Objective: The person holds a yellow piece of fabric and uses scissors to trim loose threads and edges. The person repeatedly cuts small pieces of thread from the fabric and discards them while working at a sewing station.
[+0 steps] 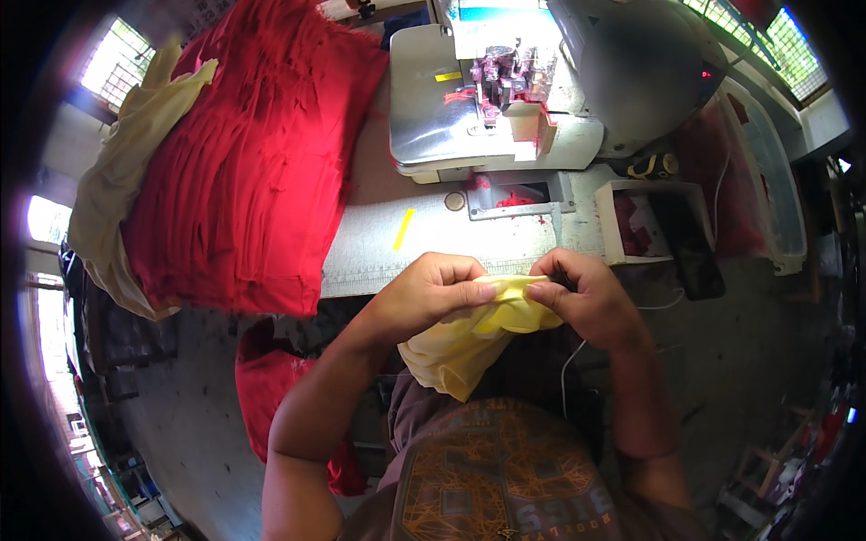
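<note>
A pale yellow piece of fabric (460,356) hangs between my two hands at the front edge of the sewing table, its lower part draping over my lap. My left hand (437,288) pinches its upper edge between thumb and fingers. Close beside it, my right hand (586,298) pinches the same edge. Something small and dark shows among the right fingers; I cannot make out what it is. Beyond my hands stands a sewing machine (433,117) with a shiny metal bed, its needle area brightly lit.
Left on the table (370,243) lies a tall stack of red fabric (253,171), with cream fabric (113,198) along its far-left side. Right stand a white open box (616,257) with red scraps and a dark phone (687,248) across its edge. Red cloth (262,397) hangs below the table.
</note>
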Motion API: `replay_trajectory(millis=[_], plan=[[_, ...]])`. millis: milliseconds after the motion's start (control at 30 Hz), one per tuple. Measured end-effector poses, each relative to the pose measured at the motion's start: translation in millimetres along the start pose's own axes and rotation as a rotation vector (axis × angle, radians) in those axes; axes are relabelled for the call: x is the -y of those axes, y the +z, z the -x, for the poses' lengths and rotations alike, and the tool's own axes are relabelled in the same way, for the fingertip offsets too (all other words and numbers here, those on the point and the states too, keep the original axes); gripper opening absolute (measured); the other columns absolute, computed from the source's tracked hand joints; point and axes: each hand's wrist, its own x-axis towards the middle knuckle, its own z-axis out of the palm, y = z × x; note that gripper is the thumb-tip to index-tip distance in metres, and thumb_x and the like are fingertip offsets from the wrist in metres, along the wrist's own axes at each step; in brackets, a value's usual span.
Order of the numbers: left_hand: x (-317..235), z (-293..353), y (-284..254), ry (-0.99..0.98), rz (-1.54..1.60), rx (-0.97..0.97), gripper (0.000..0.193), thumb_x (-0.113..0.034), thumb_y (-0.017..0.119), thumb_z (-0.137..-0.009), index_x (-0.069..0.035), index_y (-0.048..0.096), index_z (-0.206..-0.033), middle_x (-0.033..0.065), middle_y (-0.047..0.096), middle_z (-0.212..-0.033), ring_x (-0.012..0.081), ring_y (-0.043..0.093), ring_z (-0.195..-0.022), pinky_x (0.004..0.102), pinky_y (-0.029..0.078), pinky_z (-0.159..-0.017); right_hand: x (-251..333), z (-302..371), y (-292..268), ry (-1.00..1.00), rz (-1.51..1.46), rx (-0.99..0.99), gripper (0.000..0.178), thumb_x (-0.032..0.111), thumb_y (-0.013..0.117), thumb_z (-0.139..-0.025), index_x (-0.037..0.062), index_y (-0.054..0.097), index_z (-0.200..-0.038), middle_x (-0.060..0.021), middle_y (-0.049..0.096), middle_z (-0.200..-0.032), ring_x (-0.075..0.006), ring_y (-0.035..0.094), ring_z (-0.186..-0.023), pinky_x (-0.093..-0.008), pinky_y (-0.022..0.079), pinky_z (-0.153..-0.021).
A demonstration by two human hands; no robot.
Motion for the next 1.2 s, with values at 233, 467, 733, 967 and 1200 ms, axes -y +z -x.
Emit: replay_trajectory(millis=[233,467,733,967,1200], plan=[[-4,1,1,0.001,0.060,-0.017,0.025,-0.026,0.051,-0.082,-0.003,0.055,-0.075,-0.0037,0.046,-0.062,0.0026,0.039,-0.057,0.0169,0.032,-0.052,7,7,4,-0.050,0.096,-0.054,0.011,0.008,0.056,-0.075,-0.0016,0.052,-0.079,-0.0034,0.052,-0.066,-0.0080,0.046,-0.063,-0.0234,0.039,-0.057],[0,-5,1,-0.006,0.009,0.052,0.029,-0.028,0.048,-0.084,-0.003,0.055,-0.071,-0.0036,0.045,-0.061,0.0033,0.039,-0.056,0.0173,0.031,-0.051,6,7,2,-0.016,0.021,-0.071,0.012,0.007,0.055,-0.075,0.0005,0.051,-0.084,-0.0016,0.051,-0.075,-0.0057,0.045,-0.069,-0.0198,0.039,-0.061],[14,-16,-5,0.013,0.457,-0.092,0.024,-0.015,0.042,-0.084,0.005,0.052,-0.093,0.0097,0.056,-0.085,0.0126,0.055,-0.074,0.0235,0.045,-0.066,-5,4,5,-0.184,0.218,-0.302,0.018,0.008,0.047,-0.080,-0.0013,0.050,-0.095,-0.0051,0.054,-0.079,-0.0098,0.051,-0.074,-0.0226,0.042,-0.068],[23,-22,-14,0.008,0.485,-0.054,0.025,-0.011,0.039,-0.084,0.007,0.049,-0.098,0.0127,0.056,-0.092,0.0157,0.056,-0.080,0.0263,0.046,-0.072,4,8,17,0.059,-0.057,-0.021,0.014,0.010,0.044,-0.083,-0.0025,0.050,-0.084,-0.0050,0.056,-0.066,-0.0099,0.052,-0.053,-0.0217,0.043,-0.051],[21,-21,-13,0.008,0.477,-0.039,0.024,-0.010,0.041,-0.083,0.007,0.049,-0.097,0.0124,0.056,-0.091,0.0155,0.055,-0.080,0.0258,0.045,-0.071,3,3,29,0.138,-0.123,0.024,0.014,0.011,0.044,-0.083,-0.0010,0.048,-0.076,-0.0029,0.056,-0.063,-0.0075,0.049,-0.045,-0.0218,0.039,-0.042]])
